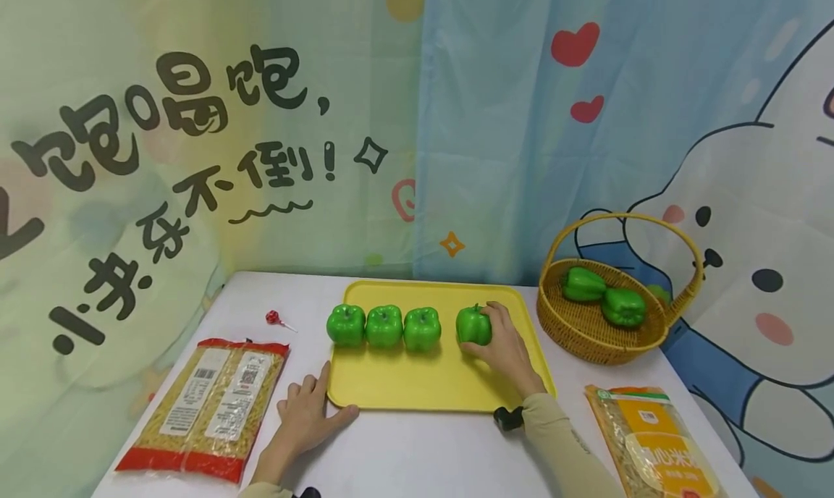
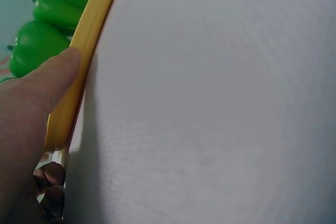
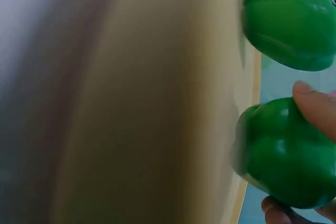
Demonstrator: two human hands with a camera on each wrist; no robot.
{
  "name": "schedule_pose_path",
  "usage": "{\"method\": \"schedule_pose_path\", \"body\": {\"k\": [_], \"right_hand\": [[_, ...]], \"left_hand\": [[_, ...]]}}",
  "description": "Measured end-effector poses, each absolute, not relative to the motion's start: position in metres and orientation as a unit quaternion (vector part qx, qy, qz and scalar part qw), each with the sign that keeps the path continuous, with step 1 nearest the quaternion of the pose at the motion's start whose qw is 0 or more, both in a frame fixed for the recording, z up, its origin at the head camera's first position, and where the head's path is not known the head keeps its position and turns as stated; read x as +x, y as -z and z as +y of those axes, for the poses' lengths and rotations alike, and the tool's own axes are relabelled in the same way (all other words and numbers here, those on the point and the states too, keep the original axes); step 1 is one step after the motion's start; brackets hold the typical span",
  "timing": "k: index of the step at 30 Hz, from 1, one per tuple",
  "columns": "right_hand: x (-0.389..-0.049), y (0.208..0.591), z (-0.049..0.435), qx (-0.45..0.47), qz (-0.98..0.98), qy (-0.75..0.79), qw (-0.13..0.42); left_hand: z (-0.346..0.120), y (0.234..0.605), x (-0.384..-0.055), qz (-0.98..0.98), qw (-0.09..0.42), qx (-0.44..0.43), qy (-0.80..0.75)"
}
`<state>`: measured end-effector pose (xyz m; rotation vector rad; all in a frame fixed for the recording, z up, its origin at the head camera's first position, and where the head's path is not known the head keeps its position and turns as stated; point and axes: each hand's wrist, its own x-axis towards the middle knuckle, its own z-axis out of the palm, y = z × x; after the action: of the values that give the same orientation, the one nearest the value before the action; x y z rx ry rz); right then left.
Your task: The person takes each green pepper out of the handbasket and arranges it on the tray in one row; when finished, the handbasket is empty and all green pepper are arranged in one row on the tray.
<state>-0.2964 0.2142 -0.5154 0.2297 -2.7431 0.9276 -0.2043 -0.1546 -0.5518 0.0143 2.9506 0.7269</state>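
Note:
My right hand (image 1: pixel 507 346) grips a green bell pepper (image 1: pixel 473 326) over the right part of the yellow tray (image 1: pixel 417 393). In the right wrist view, thumb and fingers sit on opposite sides of that bell pepper (image 3: pixel 291 156). Three more green bell peppers (image 1: pixel 384 326) stand side by side in a row along the tray's left half. At the tray's near left corner, my left hand (image 1: pixel 306 418) lies with thumb and forefinger spread. The left wrist view has its thumb (image 2: pixel 63 69) against the yellow rim (image 2: pixel 86 30).
A wicker basket (image 1: pixel 586 349) with a tall handle stands right of the tray, two green bell peppers (image 1: pixel 623 307) inside. Packaged food bags lie at left (image 1: pixel 208 404) and right (image 1: pixel 658 440). A red lollipop (image 1: pixel 274 317) lies behind the left bag. Printed curtains hang behind the table.

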Motion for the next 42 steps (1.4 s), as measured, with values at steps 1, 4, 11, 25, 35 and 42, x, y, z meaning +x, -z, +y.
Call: {"method": "schedule_pose_path", "body": {"k": [1, 4, 11, 25, 35, 42], "right_hand": [[-0.296, 0.516, 0.214, 0.079, -0.938, -0.318, 0.113], [-0.293, 0.517, 0.213, 0.087, -0.937, -0.323, 0.101], [-0.287, 0.512, 0.213, 0.127, -0.935, -0.312, 0.107], [-0.285, 0.499, 0.202, 0.131, -0.935, -0.319, 0.082], [-0.29, 0.5, 0.191, 0.118, -0.937, -0.317, 0.084], [-0.29, 0.501, 0.191, 0.121, -0.942, -0.303, 0.077]], "left_hand": [[-0.155, 0.552, -0.204, 0.97, 0.052, 0.005, -0.239], [-0.154, 0.553, -0.203, 0.969, 0.05, 0.005, -0.243], [-0.154, 0.551, -0.203, 0.969, 0.048, 0.007, -0.241], [-0.153, 0.552, -0.204, 0.968, 0.043, 0.007, -0.246], [-0.153, 0.55, -0.203, 0.968, 0.045, 0.006, -0.248], [-0.154, 0.55, -0.202, 0.968, 0.044, 0.009, -0.245]]}}
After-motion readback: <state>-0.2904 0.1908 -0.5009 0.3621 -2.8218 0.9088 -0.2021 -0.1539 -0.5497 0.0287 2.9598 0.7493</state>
